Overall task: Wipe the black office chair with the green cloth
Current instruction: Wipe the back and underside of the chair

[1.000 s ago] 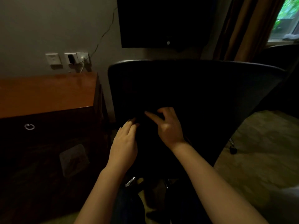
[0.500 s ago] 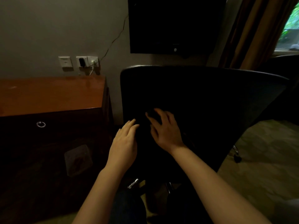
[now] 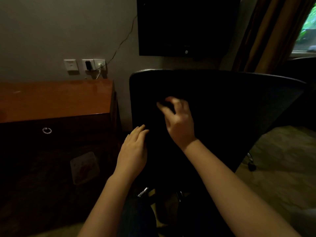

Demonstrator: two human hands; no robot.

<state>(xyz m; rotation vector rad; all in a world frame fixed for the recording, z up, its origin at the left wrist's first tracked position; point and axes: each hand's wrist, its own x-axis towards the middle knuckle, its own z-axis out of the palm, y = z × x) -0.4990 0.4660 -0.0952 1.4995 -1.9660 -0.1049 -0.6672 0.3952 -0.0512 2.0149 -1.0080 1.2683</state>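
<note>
My left hand (image 3: 132, 151) lies flat, fingers together, against the black padded office chair's (image 3: 230, 106) backrest. Higher up, my right hand (image 3: 177, 122) curls on something dark; I cannot tell if it's the cloth.

There is 1 view only, from a wide-angle camera worn on the person's head. It looks forward and down, close over both forearms, facing the back of the black office chair (image 3: 222, 103) and the wall (image 3: 51, 31) behind it. The wooden counter (image 3: 54, 98) fills the left edge, a curtain (image 3: 266, 35) the upper right corner.
</note>
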